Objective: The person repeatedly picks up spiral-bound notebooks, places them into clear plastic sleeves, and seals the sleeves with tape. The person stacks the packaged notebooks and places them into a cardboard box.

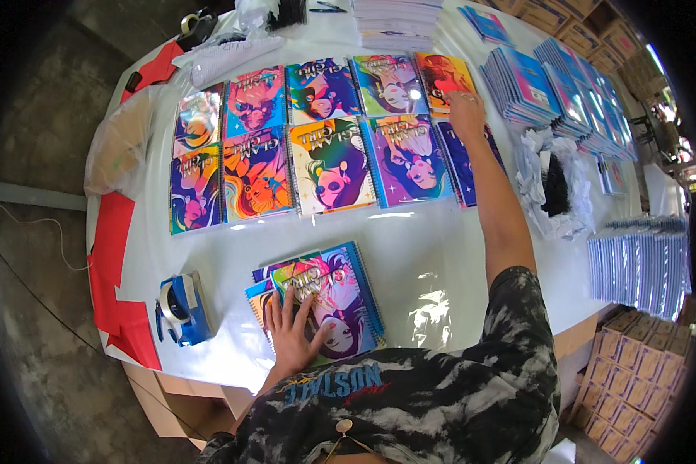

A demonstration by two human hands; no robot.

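Note:
My left hand (292, 329) lies with fingers spread on a loose pile of colourful spiral notebooks (334, 298) near the table's front edge. The top cover shows a drawn face with pink hair. Far right of two notebook rows, my right hand (465, 110) closes its fingers at the lower edge of an orange notebook (443, 76) with a red figure. Below that hand, my forearm partly hides a dark blue notebook (458, 158). Other notebooks in the rows include a cream-covered one (332, 166) and a purple one (410, 162), all with illustrated covers.
A blue tape dispenser (184, 309) stands left of the pile. Stacks of blue-pink notebooks (522, 85) and another stack (638, 267) line the right side. A plastic bag with black pieces (553, 185) lies nearby. Red sheets (116, 263) hang over the left edge; cartons (634, 363) stand beyond.

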